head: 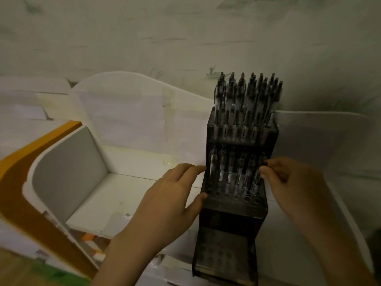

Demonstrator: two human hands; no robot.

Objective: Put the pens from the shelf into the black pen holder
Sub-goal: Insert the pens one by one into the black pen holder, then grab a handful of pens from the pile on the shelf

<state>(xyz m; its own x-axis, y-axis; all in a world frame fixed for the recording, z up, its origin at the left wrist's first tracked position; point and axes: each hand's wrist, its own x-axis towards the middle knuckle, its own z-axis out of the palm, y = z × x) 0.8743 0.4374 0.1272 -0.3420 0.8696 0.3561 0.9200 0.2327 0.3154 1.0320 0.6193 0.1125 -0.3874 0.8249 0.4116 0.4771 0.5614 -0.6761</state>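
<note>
A tall black tiered pen holder (233, 215) stands on the white shelf (132, 195). Its top tier is packed with several upright pens (247, 93). The middle tier holds a row of several pens (231, 172). The bottom tier shows bare holes. My left hand (171, 195) rests against the holder's left side, fingers spread, thumb on its front corner. My right hand (288, 178) is at the middle tier's right end, with fingertips pinched on the top of the rightmost pen (260, 174) standing there.
The shelf has a white curved back panel (127, 104) and a grey side divider (68, 174). An orange-edged board (26, 182) runs along the left. A patterned wall rises behind. Small orange items lie below the shelf's front edge (90, 238).
</note>
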